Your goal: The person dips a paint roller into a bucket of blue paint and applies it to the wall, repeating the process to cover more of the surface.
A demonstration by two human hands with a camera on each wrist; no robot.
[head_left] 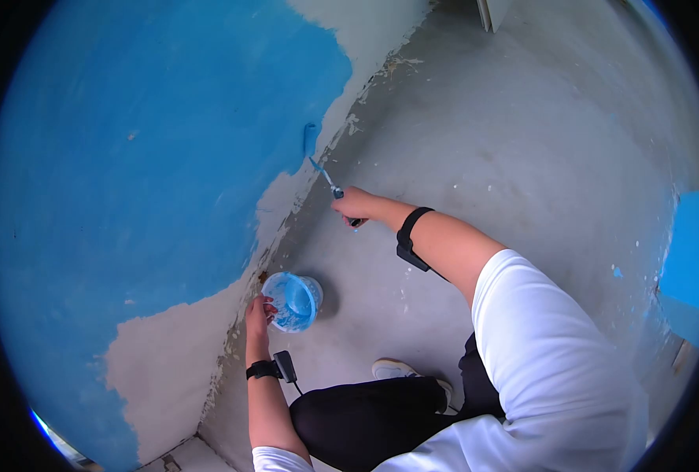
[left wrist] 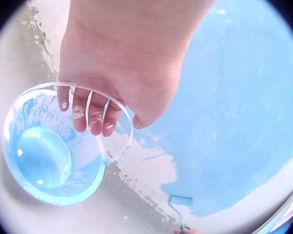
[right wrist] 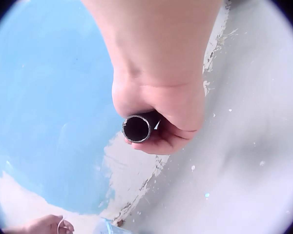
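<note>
"What is the left grip [head_left: 257,316] doing, closest to us?"

"It's hanging loose, with the bucket handle [left wrist: 90,88] lying across relaxed fingers [left wrist: 79,114]. The bucket [left wrist: 90,139] is standing on the floor [head_left: 475,141], beside the foot of the wall [head_left: 184,157]."

"Is it looking heavy?"

"I'm guessing light: it's looking like thin plastic, holding a shallow pool of paint [left wrist: 46,156]. Its smeared rim [left wrist: 63,201] is probably being slippery, so I'm favouring the middle of the bucket handle for lifting."

"And farther out?"

"The right grip [head_left: 354,204] is wrapping round a roller [head_left: 310,140] by its dark handle tube [right wrist: 136,129]. Beyond that, the wire frame [head_left: 323,172] is carrying the sleeve [left wrist: 181,200] over the blue, near the unpainted strip. Whether it's touching, I'm not managing to tell."

"How is the roller going to handle?"

"I'm expecting a stiff tube and a soft sleeve, with wet paint adding weight at the far end. I'm choosing the tube for holding; the frame is looking thin and painty."
</note>
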